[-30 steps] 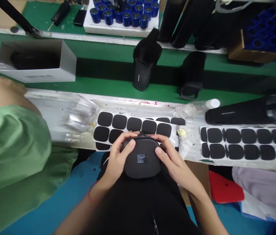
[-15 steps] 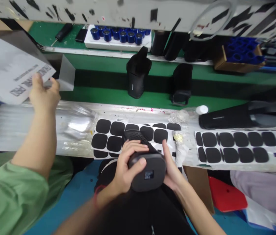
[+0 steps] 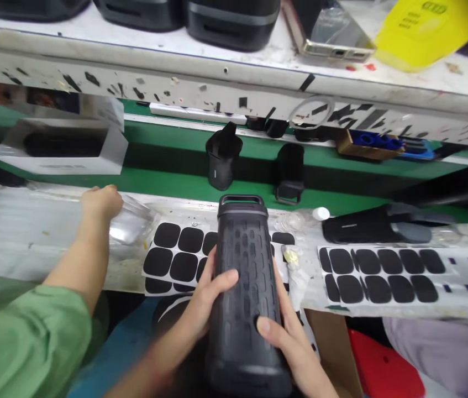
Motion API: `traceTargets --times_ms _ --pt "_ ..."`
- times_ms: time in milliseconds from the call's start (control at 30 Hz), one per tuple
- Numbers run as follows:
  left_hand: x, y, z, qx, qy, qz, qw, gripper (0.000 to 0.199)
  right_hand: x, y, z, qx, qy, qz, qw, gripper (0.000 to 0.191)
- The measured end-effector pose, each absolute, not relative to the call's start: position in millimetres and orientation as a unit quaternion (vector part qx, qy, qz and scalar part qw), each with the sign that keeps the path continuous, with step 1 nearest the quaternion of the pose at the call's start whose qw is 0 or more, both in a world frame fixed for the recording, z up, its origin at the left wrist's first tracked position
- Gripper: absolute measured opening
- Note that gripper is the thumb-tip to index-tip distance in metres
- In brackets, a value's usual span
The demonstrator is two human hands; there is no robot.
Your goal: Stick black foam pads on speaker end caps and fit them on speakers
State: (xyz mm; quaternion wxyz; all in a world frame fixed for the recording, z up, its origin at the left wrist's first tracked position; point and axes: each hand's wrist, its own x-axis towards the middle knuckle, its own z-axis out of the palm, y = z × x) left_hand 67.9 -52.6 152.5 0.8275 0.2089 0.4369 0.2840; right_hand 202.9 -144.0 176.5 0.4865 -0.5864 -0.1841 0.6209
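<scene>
Between both hands [image 3: 203, 301] [image 3: 283, 345], ribbed cylindrical speaker [image 3: 244, 260]

Portable speaker [image 3: 244, 287] in matt, textured rubber

Ribbed black speaker [image 3: 244, 287]: no readable marking. Dark print on the yellow plastic bag [image 3: 428, 27], at the far right corner of the upper tabletop [image 3: 134, 41]: too blurred to read. Small pale mark on the upright black speaker [image 3: 220, 174]: likewise illegible.
</scene>
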Motion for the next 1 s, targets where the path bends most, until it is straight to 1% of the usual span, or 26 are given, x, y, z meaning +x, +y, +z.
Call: traceTargets --times_ms 67,100,133,233,267,367,400,500,533,567,633,700,767,867,933,1000 --pt "76.0 -46.7 156.2 0.207 0.452 0.288 0.819 0.054 205.1 -139.7 173.5 -0.596 -0.180 0.620 0.477 0.102" --pt "78.6 -45.8 156.9 0.212 0.457 0.291 0.814 0.051 206.7 -138.1 171.9 -0.596 -0.182 0.623 0.473 0.103" --pt "79.9 -45.9 156.9 0.224 0.447 0.301 0.812 0.055 208.4 -137.4 170.6 -0.589 -0.199 0.625 0.473 0.103" --pt "77.2 -48.1 154.1 0.282 0.364 0.351 0.816 0.084 212.1 -139.4 167.9 -0.541 -0.285 0.613 0.500 0.112" --pt "75.4 -48.6 152.8 0.300 0.354 0.357 0.811 0.089 212.9 -140.3 166.4 -0.528 -0.299 0.610 0.510 0.114" --pt "70.5 -49.0 149.2 0.348 0.395 0.341 0.779 0.088 215.8 -141.2 157.7 -0.511 -0.303 0.612 0.522 0.112" --pt "69.3 -49.2 148.2 0.372 0.390 0.343 0.770 0.092 217.0 -141.1 153.8 -0.505 -0.313 0.615 0.519 0.114" --pt "66.3 -49.1 144.0 0.448 0.306 0.380 0.749 0.112 220.7 -139.1 141.7 -0.467 -0.359 0.630 0.506 0.129" --pt "65.5 -48.4 141.8 0.456 0.305 0.386 0.742 0.114 221.9 -137.3 138.4 -0.459 -0.360 0.633 0.509 0.130" --pt "64.9 -47.4 139.3 0.452 0.326 0.383 0.737 0.112 222.9 -134.9 135.8 -0.455 -0.356 0.635 0.513 0.129" --pt "63.7 -45.3 134.5 0.423 0.388 0.371 0.730 0.107 223.7 -129.0 133.3 -0.457 -0.355 0.638 0.507 0.121" --pt "63.0 -44.9 132.7 0.430 0.412 0.367 0.715 0.110 222.0 -123.2 134.4 -0.480 -0.371 0.635 0.479 0.112" --pt "62.2 -47.0 136.1 0.492 0.421 0.361 0.671 0.115 217.9 -117.8 137.4 -0.521 -0.366 0.613 0.468 0.104" --pt "57.7 -53.3 149.4 0.616 0.459 0.293 0.570 0.119 212.2 -108.9 139.7 -0.552 -0.324 0.558 0.528 0.100" --pt "50.6 -56.9 157.6 0.667 0.452 0.256 0.534 0.109 212.7 -104.4 137.7 -0.532 -0.306 0.539 0.577 0.097" --pt "42.6 -58.1 159.8 0.673 0.422 0.261 0.549 0.086 216.9 -103.6 133.3 -0.514 -0.289 0.536 0.604 0.093"
